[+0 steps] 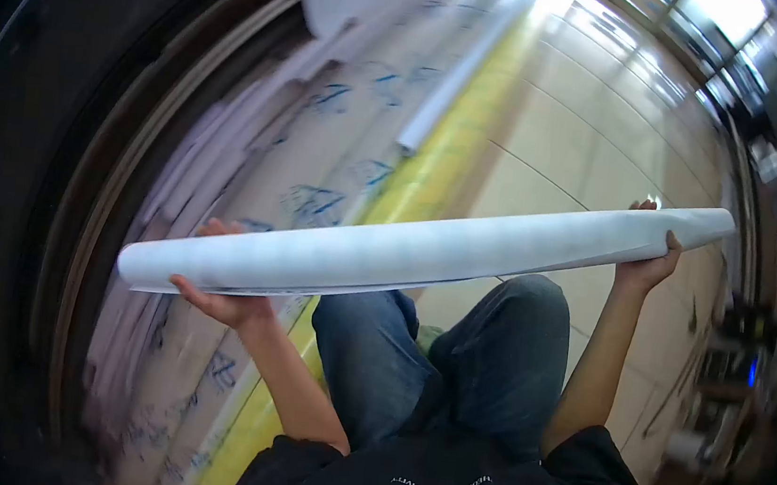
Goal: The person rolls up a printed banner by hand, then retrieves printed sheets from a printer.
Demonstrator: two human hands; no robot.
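Observation:
A long white roll (pixel 407 249) of sheet material stretches across the head view above my bent knees, its right end higher in the picture. A loose sheet edge runs along its lower side. Near the roll's left end, my left hand (pixel 235 310) cups it from below, thumb on the near side and fingertips showing beyond the far side. Toward the other end, my right hand (pixel 648 270) holds the roll the same way, its thumb pressed against the near face. The roll hides both palms.
Left of my legs lie long pale wrapped rolls with blue handwriting (pixel 317 199), beside a yellow wrapped length (pixel 414 184). A thin white tube (pixel 468 76) rests on them. Pale tiles (pixel 562 119) cover the floor. Blurred equipment (pixel 725 373) stands at right.

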